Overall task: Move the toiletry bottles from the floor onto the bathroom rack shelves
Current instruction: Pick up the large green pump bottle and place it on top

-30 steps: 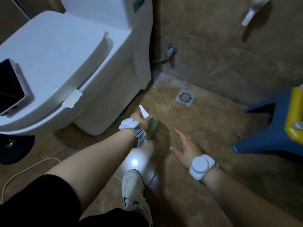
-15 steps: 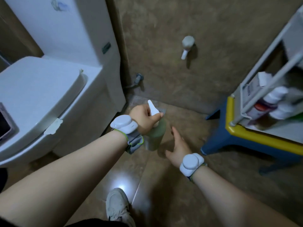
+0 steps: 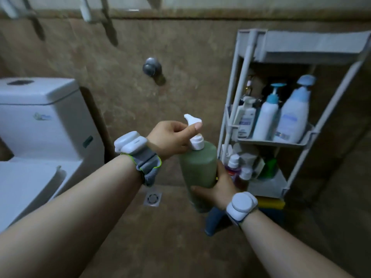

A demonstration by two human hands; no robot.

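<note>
Toilet (image 3: 40, 127): white, lid down, tank behind w/ dark button on top; far left.
L wrist sensor (image 3: 130, 142): white pod on grey strap, green edging.
Wall valve (image 3: 152, 68): grey knob on brown tiled wall, above the hands.
Floor drain (image 3: 152, 198): square metal grate, on floor below L forearm.
L hand (image 3: 170, 137): fingers curled round the pump stem, thumb tip vs. the pump head's side; gripping the top.
Green bottle (image 3: 198, 167): frosted green body, rounded shoulders, white collar + white pump head (image 3: 193, 121), nozzle pointing up-left. Roughly upright, off the floor, held in the air just left of the rack, about level w/ its lower shelf.
R hand (image 3: 220, 187): fingers wrapped round the bottle's lower body from the right, thumb across the front.
R wrist sensor (image 3: 242, 204): white pod, same type.
Rack (image 3: 241, 87): grey plastic, three tiers, stands vs. the wall at right.
Mid shelf (image 3: 271, 142): small white pump bottle, white bottle w/ blue pump, bigger white bottle w/ pale blue cap; upright in a row.
Lower shelf (image 3: 267, 187): small white-capped bottles, sth green; blurred.
Stool (image 3: 271, 203): yellow top, blue legs, under the rack.
</note>
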